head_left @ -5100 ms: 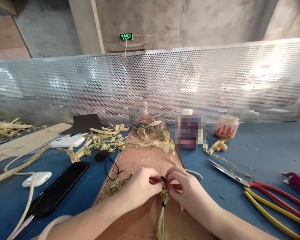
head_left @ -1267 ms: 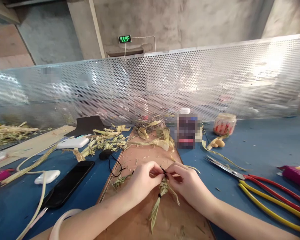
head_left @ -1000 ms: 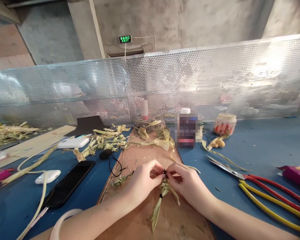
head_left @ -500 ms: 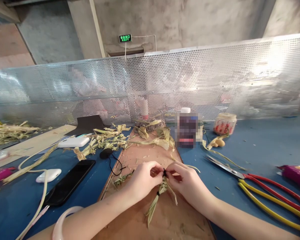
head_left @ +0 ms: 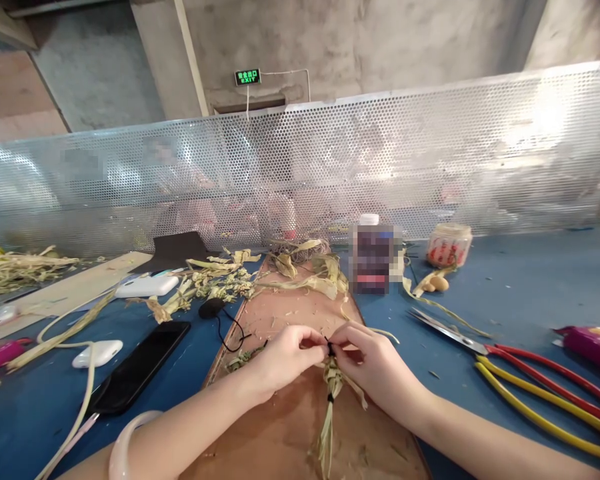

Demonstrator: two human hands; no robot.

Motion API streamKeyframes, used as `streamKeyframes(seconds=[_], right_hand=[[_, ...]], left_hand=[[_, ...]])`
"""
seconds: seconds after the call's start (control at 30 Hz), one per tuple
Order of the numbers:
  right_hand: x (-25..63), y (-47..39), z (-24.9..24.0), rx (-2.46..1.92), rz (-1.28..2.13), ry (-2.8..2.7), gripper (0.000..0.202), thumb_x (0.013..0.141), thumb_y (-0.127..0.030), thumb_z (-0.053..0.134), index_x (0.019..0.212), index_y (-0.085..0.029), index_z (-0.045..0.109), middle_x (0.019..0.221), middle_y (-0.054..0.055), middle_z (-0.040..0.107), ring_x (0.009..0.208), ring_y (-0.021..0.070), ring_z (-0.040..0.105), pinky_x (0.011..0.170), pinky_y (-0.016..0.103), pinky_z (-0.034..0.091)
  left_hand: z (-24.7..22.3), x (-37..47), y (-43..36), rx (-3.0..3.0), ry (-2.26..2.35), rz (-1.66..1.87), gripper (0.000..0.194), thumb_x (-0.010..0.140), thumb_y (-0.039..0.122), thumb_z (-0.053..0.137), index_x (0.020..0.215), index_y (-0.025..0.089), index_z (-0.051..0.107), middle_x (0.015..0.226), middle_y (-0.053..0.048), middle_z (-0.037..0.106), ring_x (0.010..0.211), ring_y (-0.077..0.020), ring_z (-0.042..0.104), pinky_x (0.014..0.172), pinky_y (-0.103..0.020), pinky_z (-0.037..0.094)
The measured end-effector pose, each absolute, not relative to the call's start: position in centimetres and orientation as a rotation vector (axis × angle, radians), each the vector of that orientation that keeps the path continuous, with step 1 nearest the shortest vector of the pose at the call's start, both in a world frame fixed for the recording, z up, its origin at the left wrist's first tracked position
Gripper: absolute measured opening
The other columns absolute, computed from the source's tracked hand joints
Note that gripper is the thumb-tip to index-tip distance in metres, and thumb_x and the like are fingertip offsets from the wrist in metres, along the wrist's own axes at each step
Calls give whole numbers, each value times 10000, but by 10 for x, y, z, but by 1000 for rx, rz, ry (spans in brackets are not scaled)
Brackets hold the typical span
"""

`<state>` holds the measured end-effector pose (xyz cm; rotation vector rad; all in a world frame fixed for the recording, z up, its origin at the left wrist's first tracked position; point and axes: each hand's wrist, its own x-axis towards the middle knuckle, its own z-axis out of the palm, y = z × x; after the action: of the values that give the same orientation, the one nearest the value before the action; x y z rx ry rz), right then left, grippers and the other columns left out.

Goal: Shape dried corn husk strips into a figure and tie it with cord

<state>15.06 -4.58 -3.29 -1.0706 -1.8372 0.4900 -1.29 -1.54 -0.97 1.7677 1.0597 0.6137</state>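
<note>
Over the brown board [head_left: 290, 427], a small bundle of dried plant leaves [head_left: 333, 381] hangs from a black cord [head_left: 331, 347] at its top, with its loose ends pointing toward me. A second black tie [head_left: 330, 398] circles it lower down. My left hand [head_left: 285, 357] is closed, thumb and forefinger pinching at the cord. From the other side my right hand [head_left: 377, 360] pinches there too, its fingertips against the bundle's top. The fingers partly cover the knot area. A smaller piece of greenish braided leaf [head_left: 243, 359] lies behind my left wrist.
Scissors [head_left: 473, 345] with red and yellow handles lie right; a jar [head_left: 449, 245] stands behind. Left are a black phone [head_left: 140, 367] on a cable, a white earbud case [head_left: 97, 353] and dried stalks [head_left: 215, 283]. A pixelated bottle [head_left: 373, 260] stands ahead, before a perforated metal screen [head_left: 320, 160].
The bundle's lower end has swung right and now hangs straighter toward me. Both hands keep their pinch at the cord, nearly in the same place.
</note>
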Motion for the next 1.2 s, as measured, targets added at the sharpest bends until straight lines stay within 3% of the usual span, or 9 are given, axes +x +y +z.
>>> streamKeyframes(seconds=[0.27, 0.57, 0.83, 0.97, 1.2], right_hand=[[150, -46, -31, -1081, 491, -1852, 176, 743, -47, 463, 755, -174, 583, 740, 12, 580, 672, 122, 562, 645, 227, 484], [150, -48, -30, -1119, 506, -1861, 180, 713, -30, 467, 714, -170, 581, 701, 3, 574, 646, 124, 541, 607, 221, 448], [150, -48, -29, -1109, 521, -1841, 184, 705, -37, 460, 708, -170, 587, 687, -5, 581, 628, 115, 541, 605, 213, 436], [150, -48, -29, -1098, 548, -1838, 173, 705, -40, 459, 710, -163, 580, 689, -3, 582, 629, 113, 544, 594, 205, 436], [150, -47, -31, -1097, 570, -1863, 182, 697, -31, 449, 708, -159, 579, 692, -4, 593, 636, 112, 544, 600, 204, 437]], left_hand=[[-14, -15, -12, 1796, 1025, 618, 175, 706, 253, 565, 831, 139, 609, 802, -22, 607, 757, -141, 518, 717, -260, 390], [-7, -17, -14, 2028, 1114, 608, 146, 714, 280, 561, 807, 168, 576, 687, 35, 540, 598, -99, 438, 566, -217, 351], [-2, -17, -20, 2279, 1044, 684, 82, 754, 204, 555, 835, 198, 548, 745, 40, 564, 642, -98, 484, 589, -203, 384], [-3, -19, -17, 2670, 837, 779, 143, 765, 118, 549, 887, 193, 542, 822, 9, 577, 795, -126, 517, 723, -239, 410], [-2, -23, -12, 3283, 565, 764, 99, 840, 152, 466, 836, 169, 563, 817, -19, 579, 786, -136, 500, 750, -282, 406]])
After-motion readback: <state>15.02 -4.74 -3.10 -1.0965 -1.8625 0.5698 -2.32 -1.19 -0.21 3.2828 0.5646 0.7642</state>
